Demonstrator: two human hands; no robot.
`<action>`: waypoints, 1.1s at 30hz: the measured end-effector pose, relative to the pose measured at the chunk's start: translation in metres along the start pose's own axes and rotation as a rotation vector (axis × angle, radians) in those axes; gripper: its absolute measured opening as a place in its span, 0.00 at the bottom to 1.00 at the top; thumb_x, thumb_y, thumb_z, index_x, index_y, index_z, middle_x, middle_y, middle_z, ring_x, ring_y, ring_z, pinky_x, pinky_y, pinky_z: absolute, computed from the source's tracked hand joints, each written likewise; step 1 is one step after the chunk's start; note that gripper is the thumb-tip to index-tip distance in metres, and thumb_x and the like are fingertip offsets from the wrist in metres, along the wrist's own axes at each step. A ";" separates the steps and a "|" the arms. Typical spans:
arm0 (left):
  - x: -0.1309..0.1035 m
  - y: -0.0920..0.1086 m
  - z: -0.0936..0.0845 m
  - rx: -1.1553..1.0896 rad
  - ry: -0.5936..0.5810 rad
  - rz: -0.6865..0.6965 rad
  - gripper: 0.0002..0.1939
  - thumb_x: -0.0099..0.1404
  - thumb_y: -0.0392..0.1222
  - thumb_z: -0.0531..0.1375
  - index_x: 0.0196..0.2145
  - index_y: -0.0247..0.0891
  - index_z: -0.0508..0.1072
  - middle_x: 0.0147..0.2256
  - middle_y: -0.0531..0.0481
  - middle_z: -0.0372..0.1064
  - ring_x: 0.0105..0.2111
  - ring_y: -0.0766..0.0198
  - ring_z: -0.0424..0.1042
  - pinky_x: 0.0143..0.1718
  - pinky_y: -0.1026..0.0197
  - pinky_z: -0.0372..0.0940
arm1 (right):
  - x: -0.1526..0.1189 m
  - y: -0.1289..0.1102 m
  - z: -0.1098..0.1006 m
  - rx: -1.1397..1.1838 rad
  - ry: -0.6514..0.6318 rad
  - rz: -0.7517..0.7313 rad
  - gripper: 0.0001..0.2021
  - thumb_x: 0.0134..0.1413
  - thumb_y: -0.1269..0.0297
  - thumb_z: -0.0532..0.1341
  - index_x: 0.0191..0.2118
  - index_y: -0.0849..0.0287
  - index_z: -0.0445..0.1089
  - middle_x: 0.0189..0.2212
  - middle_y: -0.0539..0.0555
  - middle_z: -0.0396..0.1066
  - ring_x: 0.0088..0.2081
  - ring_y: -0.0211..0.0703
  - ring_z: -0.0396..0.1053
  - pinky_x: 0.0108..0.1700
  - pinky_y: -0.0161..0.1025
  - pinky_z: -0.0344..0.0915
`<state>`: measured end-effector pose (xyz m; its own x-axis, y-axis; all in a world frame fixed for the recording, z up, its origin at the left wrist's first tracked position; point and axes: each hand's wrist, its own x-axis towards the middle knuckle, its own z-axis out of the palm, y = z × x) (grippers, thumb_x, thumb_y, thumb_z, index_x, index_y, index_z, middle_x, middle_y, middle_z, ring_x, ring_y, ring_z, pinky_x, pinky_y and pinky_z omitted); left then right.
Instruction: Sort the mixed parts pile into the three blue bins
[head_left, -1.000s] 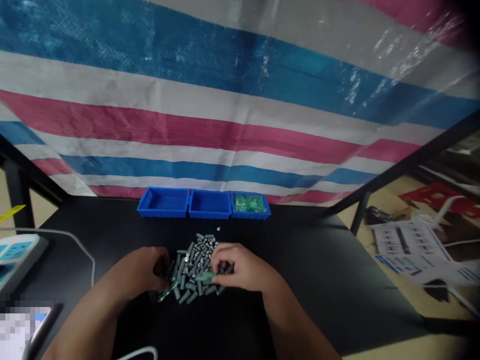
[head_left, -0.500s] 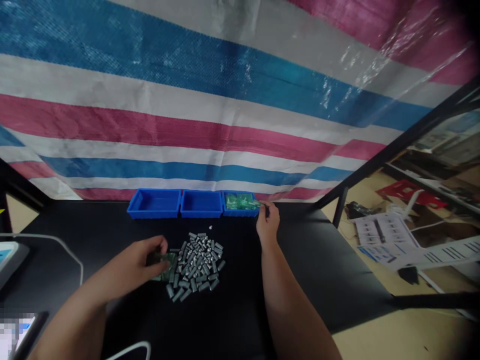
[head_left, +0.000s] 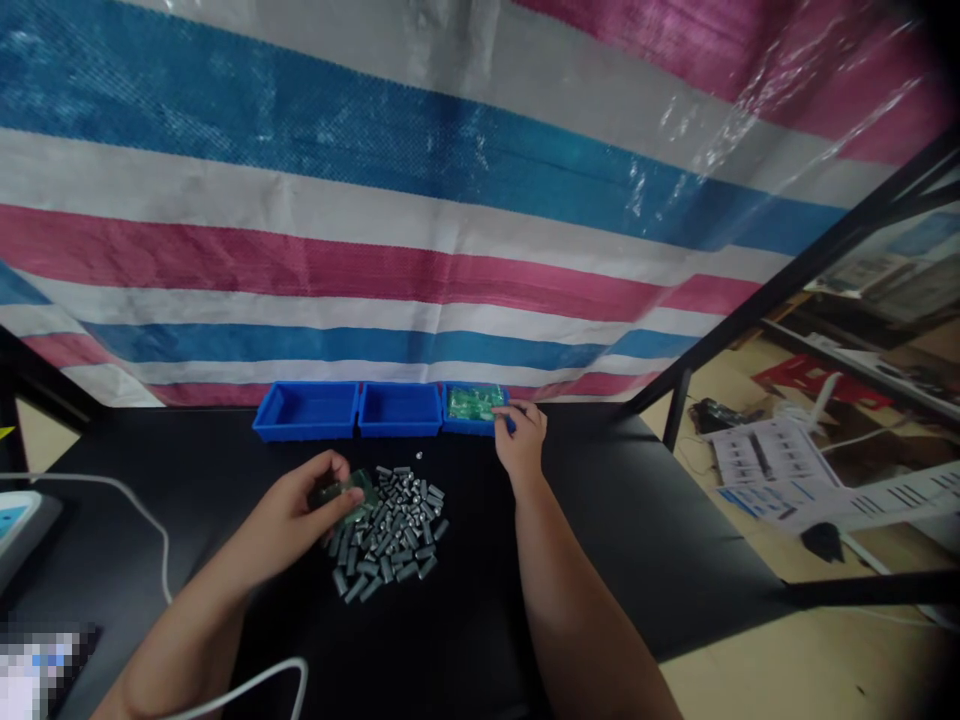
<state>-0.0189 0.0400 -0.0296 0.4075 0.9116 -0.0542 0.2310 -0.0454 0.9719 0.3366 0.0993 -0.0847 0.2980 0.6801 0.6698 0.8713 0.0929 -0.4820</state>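
Over the left edge of the pile, my left hand (head_left: 307,515) is closed on a green see-through plastic packet (head_left: 362,495), pinched between thumb and fingers. The pile of small grey metal cylinders (head_left: 397,535) lies loose on the black table, partly covered by that packet. My right hand (head_left: 523,435) is at the right-hand blue bin (head_left: 469,428). Its fingers are apart, with the index fingertip touching or just above the green packets (head_left: 472,402) in the bin. Whether the fingertips hold one of them is hard to see.
Two more blue bins, the middle bin (head_left: 401,430) and the left bin (head_left: 304,432), stand in the same row. One small shiny piece (head_left: 419,455) lies apart from the pile. A white cable (head_left: 161,540) and a white device (head_left: 22,530) are on the left. Behind hangs a striped sheet (head_left: 375,270).
My left hand has lifted its green packet up and right, over the pile's edge. My right hand has shifted left over the bin, and the packets there lie flatter.
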 end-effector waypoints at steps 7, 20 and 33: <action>0.008 -0.006 0.003 -0.026 0.136 0.033 0.15 0.64 0.51 0.63 0.36 0.39 0.65 0.30 0.55 0.64 0.30 0.66 0.68 0.31 0.66 0.64 | -0.004 -0.026 -0.015 -0.060 0.009 0.024 0.09 0.54 0.64 0.62 0.39 0.56 0.78 0.49 0.59 0.69 0.53 0.57 0.63 0.58 0.57 0.59; 0.005 -0.004 0.030 -0.013 0.028 0.174 0.10 0.65 0.44 0.62 0.42 0.39 0.69 0.39 0.48 0.71 0.40 0.62 0.72 0.43 0.61 0.68 | -0.050 -0.124 -0.034 0.658 -0.560 -0.458 0.09 0.62 0.70 0.59 0.45 0.54 0.74 0.38 0.53 0.75 0.40 0.42 0.72 0.45 0.41 0.70; 0.004 0.002 0.028 0.286 0.044 0.226 0.06 0.68 0.44 0.58 0.37 0.39 0.69 0.33 0.51 0.70 0.34 0.64 0.70 0.36 0.63 0.64 | -0.010 -0.046 -0.001 -0.070 -0.086 -0.033 0.12 0.64 0.67 0.54 0.42 0.54 0.75 0.41 0.54 0.75 0.50 0.51 0.64 0.55 0.48 0.55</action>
<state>0.0083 0.0319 -0.0347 0.4397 0.8818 0.1702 0.3800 -0.3544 0.8544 0.2938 0.0871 -0.0681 0.2369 0.7376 0.6323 0.9060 0.0672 -0.4179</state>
